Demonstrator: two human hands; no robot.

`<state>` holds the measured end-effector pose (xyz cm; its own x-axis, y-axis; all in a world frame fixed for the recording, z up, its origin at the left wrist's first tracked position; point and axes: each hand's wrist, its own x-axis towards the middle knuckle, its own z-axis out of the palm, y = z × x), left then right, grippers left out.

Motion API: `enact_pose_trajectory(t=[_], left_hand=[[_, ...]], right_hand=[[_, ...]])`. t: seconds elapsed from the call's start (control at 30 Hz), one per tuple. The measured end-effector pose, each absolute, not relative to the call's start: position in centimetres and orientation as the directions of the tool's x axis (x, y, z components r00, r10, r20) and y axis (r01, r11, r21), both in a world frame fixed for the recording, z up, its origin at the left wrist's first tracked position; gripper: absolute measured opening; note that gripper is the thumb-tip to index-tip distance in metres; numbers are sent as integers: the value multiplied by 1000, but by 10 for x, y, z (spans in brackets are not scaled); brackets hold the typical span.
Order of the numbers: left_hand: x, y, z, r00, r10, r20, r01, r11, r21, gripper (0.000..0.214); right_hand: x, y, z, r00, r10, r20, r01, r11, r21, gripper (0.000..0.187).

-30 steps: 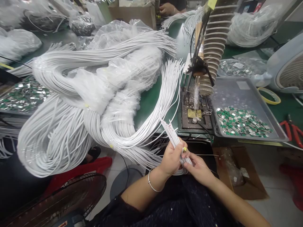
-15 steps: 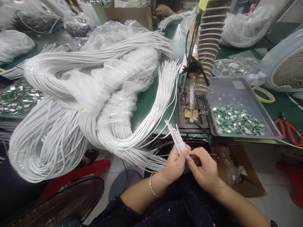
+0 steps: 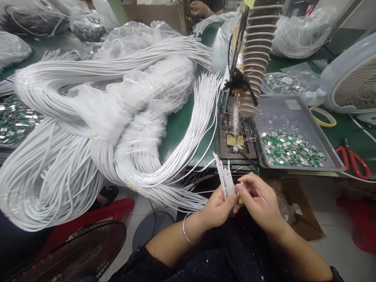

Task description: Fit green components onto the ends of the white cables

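Observation:
My left hand (image 3: 219,209) grips a bundle of white cable ends (image 3: 225,179), which stick up and away from me. My right hand (image 3: 257,197) sits against the bundle's right side, with its fingertips pinched together around a thin wire (image 3: 266,200). A small yellow tip (image 3: 241,201) shows below those fingers and is partly hidden. Large looped hanks of white cable (image 3: 123,133), partly wrapped in clear plastic, lie on the bench to the left and run down towards my hands.
Just ahead stand a soldering station (image 3: 235,141) and a metal tray (image 3: 289,113) of green-and-silver parts. Red-handled pliers (image 3: 352,162) and a white fan (image 3: 352,84) lie right. A co-worker's hand (image 3: 199,8) shows at the far end. A cardboard box (image 3: 302,211) sits below the bench.
My right hand has risen and closed in on the bundle's right side. The yellow tip now shows below its fingers. The whole view has shifted slightly left and up.

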<state>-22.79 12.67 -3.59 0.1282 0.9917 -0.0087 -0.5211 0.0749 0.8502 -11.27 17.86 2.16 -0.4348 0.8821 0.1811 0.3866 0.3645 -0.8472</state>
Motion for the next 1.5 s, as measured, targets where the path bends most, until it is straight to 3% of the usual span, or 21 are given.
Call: enact_pose_trajectory(t=[0.2,0.63,0.97,1.37,1.43,1.5], left_hand=[[-228,126,-37,143,989,-24,-444,86,892,33],[-234,129,-35,142,990,-5,-227,38,973,39],[-232,127,-41,191,982,13,-329,51,943,33],[-230,122,-36,159,987,3,-349,53,936,37],[-228,122,-36,95,995,-31,-338,62,939,36],[-229,121,-36,41,996,-74,-293,83,952,34]], right_hand=[[-109,189,34,-625,780,-10,472,368,-801,13],[-106,189,37,-631,773,-61,533,375,-759,15],[-103,188,43,-535,839,-105,482,201,-853,18],[-108,197,53,-540,841,-26,390,222,-894,15],[-107,197,47,-503,863,46,401,280,-872,10],[-104,197,41,-405,890,211,441,392,-807,9]])
